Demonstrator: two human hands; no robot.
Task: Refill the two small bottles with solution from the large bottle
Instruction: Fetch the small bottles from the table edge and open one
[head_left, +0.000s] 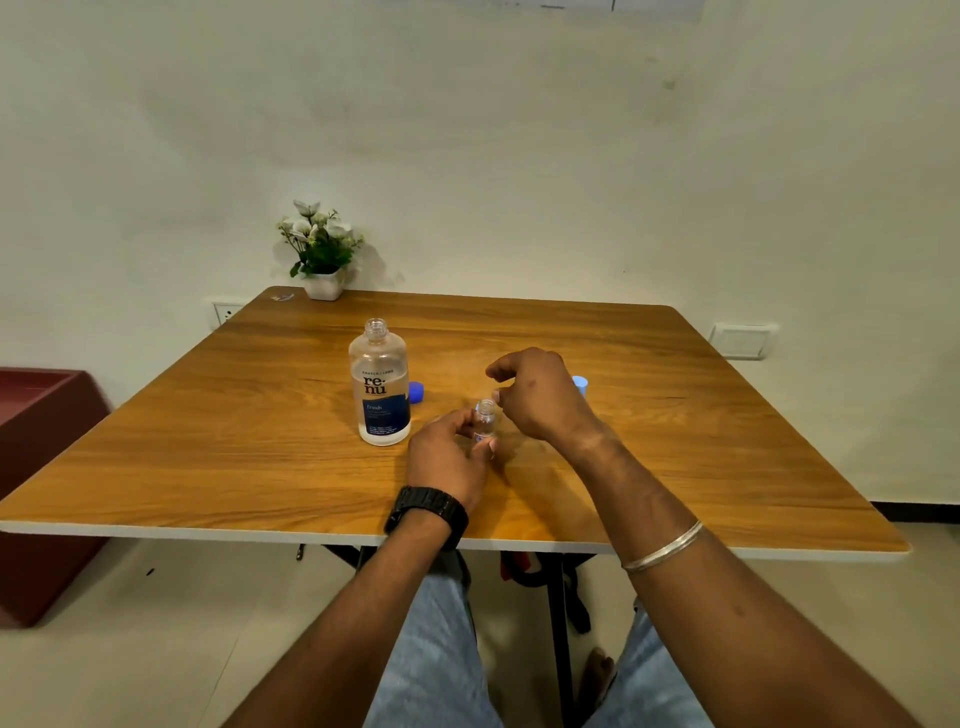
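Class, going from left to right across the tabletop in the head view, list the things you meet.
Flower pot → large bottle → dark blue cap → small bottle, held by the left hand → right hand → light blue cap.

A wooden table (675, 457) with a pale edge stands against a cream wall (519, 145). At its far left corner sits a white pot (324, 286) of white flowers (318, 231), with a small scrap (283, 297) just left of it near the far edge. A socket (224, 313) shows on the wall past the left edge, a switch plate (742, 340) past the far right corner. A dark red box (36, 467) stands on the floor to the left.
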